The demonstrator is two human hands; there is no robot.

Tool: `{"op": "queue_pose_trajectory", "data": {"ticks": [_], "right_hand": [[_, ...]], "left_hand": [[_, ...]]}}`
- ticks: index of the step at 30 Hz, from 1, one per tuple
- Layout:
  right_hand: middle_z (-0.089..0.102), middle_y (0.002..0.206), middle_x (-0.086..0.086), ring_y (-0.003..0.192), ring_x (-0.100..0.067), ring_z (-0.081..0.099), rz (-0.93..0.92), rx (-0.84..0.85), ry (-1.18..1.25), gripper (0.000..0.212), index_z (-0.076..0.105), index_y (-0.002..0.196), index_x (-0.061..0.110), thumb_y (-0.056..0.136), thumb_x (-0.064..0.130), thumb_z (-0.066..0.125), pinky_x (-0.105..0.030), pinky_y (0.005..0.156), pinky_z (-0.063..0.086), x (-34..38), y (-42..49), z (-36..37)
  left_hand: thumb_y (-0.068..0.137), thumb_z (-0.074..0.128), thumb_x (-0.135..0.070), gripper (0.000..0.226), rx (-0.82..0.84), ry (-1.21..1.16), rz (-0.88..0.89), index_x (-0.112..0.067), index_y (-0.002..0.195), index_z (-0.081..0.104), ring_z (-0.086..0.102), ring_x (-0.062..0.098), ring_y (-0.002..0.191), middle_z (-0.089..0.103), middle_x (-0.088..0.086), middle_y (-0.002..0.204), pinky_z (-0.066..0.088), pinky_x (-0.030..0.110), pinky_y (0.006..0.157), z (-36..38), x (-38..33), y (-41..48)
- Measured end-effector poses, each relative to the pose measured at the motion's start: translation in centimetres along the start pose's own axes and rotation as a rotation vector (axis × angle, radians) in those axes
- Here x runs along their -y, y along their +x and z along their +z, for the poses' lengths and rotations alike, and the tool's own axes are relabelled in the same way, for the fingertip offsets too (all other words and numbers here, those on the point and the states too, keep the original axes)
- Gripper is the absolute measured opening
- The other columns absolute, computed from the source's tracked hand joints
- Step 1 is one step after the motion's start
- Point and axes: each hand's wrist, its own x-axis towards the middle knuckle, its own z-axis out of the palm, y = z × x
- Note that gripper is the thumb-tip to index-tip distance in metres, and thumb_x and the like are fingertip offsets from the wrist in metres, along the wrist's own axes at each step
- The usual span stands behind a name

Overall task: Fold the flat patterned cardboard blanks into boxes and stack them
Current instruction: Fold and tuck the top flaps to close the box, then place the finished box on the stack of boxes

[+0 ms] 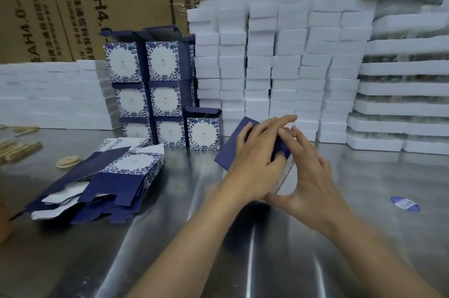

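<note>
**Inspector:** Location and heading of the piece in work?

**Operator:** One navy blank [229, 152] is in my hands over the tabletop [170, 261], just in front of the white foam stacks [279, 67]. It is tilted, far corner raised. From what shows, its long axis runs left to right across me.

**Inspector:** Grip state?

**Operator:** My left grip [252, 152] is curled over the blank, pinching it. My right grip [308, 176] presses its fingers against the right end, thumb spread wide.

**Inspector:** Counts?

**Operator:** Seven folded boxes [165, 101] show patterned fronts, upright, stacked two, two, three. Any behind cannot be counted. One pile of flat blanks [116, 181] lies to the left, its long axis running near-left to far-right; I cannot tell the sheet count. One blue oval sticker [405, 203] lies to the right.
</note>
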Motion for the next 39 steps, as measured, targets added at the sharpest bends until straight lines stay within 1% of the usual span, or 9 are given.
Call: {"op": "queue_pose_trajectory", "data": {"ticks": [3, 7, 11, 15, 18, 21, 25, 29, 39], "right_hand": [[0.041, 0.159, 0.02, 0.144, -0.005, 0.043, 0.208, -0.148, 0.104, 0.113, 0.008, 0.156, 0.066, 0.064, 0.066, 0.073, -0.045, 0.115, 0.033, 0.2, -0.2, 1.1], [0.049, 0.131, 0.035, 0.11, 0.005, 0.06, 0.322, -0.148, 0.188, 0.11, 0.009, 0.151, 0.072, 0.072, 0.059, 0.084, -0.051, 0.107, 0.045, -0.2, -0.4, 1.8], [0.048, 0.127, 0.041, 0.112, 0.006, 0.059, 0.321, -0.118, 0.183, 0.104, 0.012, 0.151, 0.071, 0.081, 0.048, 0.085, -0.048, 0.107, 0.045, -0.4, -0.7, 2.4], [0.053, 0.135, 0.02, 0.108, 0.006, 0.063, 0.362, -0.129, 0.27, 0.096, 0.015, 0.147, 0.073, 0.087, 0.037, 0.081, -0.049, 0.1, 0.053, -1.1, -0.8, 2.9], [0.055, 0.134, 0.017, 0.101, 0.007, 0.068, 0.34, -0.108, 0.338, 0.095, 0.02, 0.147, 0.073, 0.09, 0.023, 0.078, -0.02, 0.077, 0.053, -1.5, -1.0, 3.6], [0.054, 0.135, 0.016, 0.094, 0.002, 0.073, 0.353, -0.131, 0.385, 0.096, 0.024, 0.146, 0.071, 0.09, 0.01, 0.074, -0.013, 0.071, 0.054, -1.7, -1.1, 4.1], [0.048, 0.142, 0.009, 0.093, -0.001, 0.071, 0.437, -0.227, 0.383, 0.09, 0.026, 0.145, 0.071, 0.094, 0.012, 0.07, -0.023, 0.072, 0.054, -2.5, -1.3, 3.7], [0.054, 0.129, 0.005, 0.085, 0.002, 0.068, 0.49, -0.143, 0.331, 0.089, 0.022, 0.138, 0.076, 0.093, 0.016, 0.071, -0.038, 0.075, 0.057, -3.3, -1.7, 3.7], [0.057, 0.117, 0.022, 0.088, -0.002, 0.068, 0.434, 0.192, 0.207, 0.086, 0.019, 0.137, 0.079, 0.092, 0.028, 0.072, -0.028, 0.084, 0.053, -3.6, -1.8, 4.7]], "left_hand": [[0.102, 0.059, -0.024, 0.05, -0.028, 0.168, -0.018, -0.027, 0.151, 0.05, 0.036, 0.009, 0.151, 0.054, -0.009, 0.151, 0.028, 0.031, 0.124, 0.5, 0.4, 0.1], [0.108, 0.051, -0.032, 0.029, 0.05, 0.601, -0.056, -0.03, 0.132, 0.066, 0.053, 0.016, 0.13, 0.067, -0.01, 0.129, 0.039, 0.039, 0.108, 0.8, 1.1, 0.5], [0.106, 0.054, -0.034, 0.032, 0.155, 0.653, -0.094, -0.032, 0.138, 0.056, 0.051, 0.022, 0.132, 0.061, -0.009, 0.132, 0.043, 0.044, 0.104, 0.4, 2.1, 1.2], [0.104, 0.058, -0.044, 0.056, 0.261, 0.615, -0.174, -0.04, 0.156, 0.039, 0.031, 0.029, 0.153, 0.048, -0.006, 0.153, 0.047, 0.051, 0.109, 0.1, 3.6, 1.4], [0.092, 0.048, -0.078, 0.066, 0.131, 0.646, -0.317, -0.042, 0.146, 0.041, 0.018, 0.033, 0.156, 0.043, -0.004, 0.151, 0.04, 0.059, 0.109, 2.1, 3.9, 0.6], [0.085, 0.045, -0.086, 0.073, 0.001, 0.656, -0.414, -0.038, 0.14, 0.042, 0.015, 0.033, 0.154, 0.041, -0.002, 0.15, 0.035, 0.069, 0.108, 4.2, 4.3, 0.7], [0.085, 0.058, -0.06, 0.048, -0.147, 0.624, -0.385, -0.035, 0.124, 0.051, 0.033, 0.027, 0.139, 0.049, -0.003, 0.135, 0.047, 0.054, 0.092, 4.1, 6.0, 1.2], [0.084, 0.054, -0.065, 0.049, -0.167, 0.626, -0.293, -0.034, 0.121, 0.059, 0.042, 0.022, 0.124, 0.054, -0.004, 0.127, 0.044, 0.051, 0.095, -0.8, 7.9, 5.6], [0.097, 0.054, -0.06, 0.041, -0.592, 0.713, -0.02, -0.029, 0.121, 0.064, 0.048, 0.022, 0.128, 0.058, -0.004, 0.126, 0.035, 0.064, 0.113, -11.7, 12.1, 21.1]]}}
